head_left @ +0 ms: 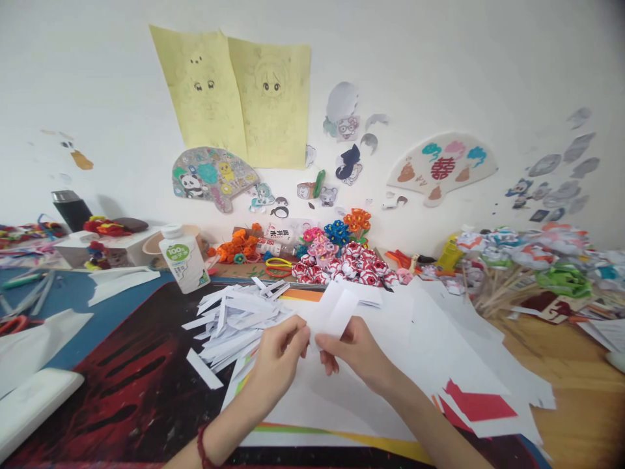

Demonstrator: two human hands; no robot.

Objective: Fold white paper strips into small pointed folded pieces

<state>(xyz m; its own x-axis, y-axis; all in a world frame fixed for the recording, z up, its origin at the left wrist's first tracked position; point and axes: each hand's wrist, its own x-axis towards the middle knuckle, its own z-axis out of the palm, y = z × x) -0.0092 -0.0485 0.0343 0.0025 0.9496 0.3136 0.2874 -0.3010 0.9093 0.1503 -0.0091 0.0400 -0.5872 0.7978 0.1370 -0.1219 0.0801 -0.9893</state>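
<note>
A small folded piece of white paper (336, 309) is held up between my two hands near the middle of the view. My left hand (286, 348) pinches its lower left part between thumb and fingers. On the paper's lower right, my right hand (355, 352) closes with the thumb in front and fingers curled behind. Below the hands lie large white sheets (336, 404) over coloured paper. To the left of my hands is a heap of narrow white folded strips (237, 319).
A white bottle (185, 260) stands behind the strips. Colourful handmade flowers (342, 254) line the wall side. Red paper (481, 402) lies at right, near a bundle of paper flowers on sticks (517, 260). Scissors (14, 324) and a white case (36, 404) are at left.
</note>
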